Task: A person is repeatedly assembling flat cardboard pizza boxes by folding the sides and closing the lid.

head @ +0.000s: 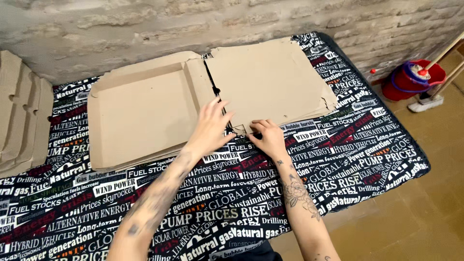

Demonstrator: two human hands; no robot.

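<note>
We see a black cloth (338, 145) printed all over with white and red lettering. At the far left lies a stack of moulded cardboard pieces (19, 116). By the pale brick wall (145, 24), a red mop bucket (411, 79) stands on the tan floor (425, 212).

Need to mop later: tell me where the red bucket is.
The red bucket stands on the floor at the head view's far right, against the stone wall, beyond the table.
</note>
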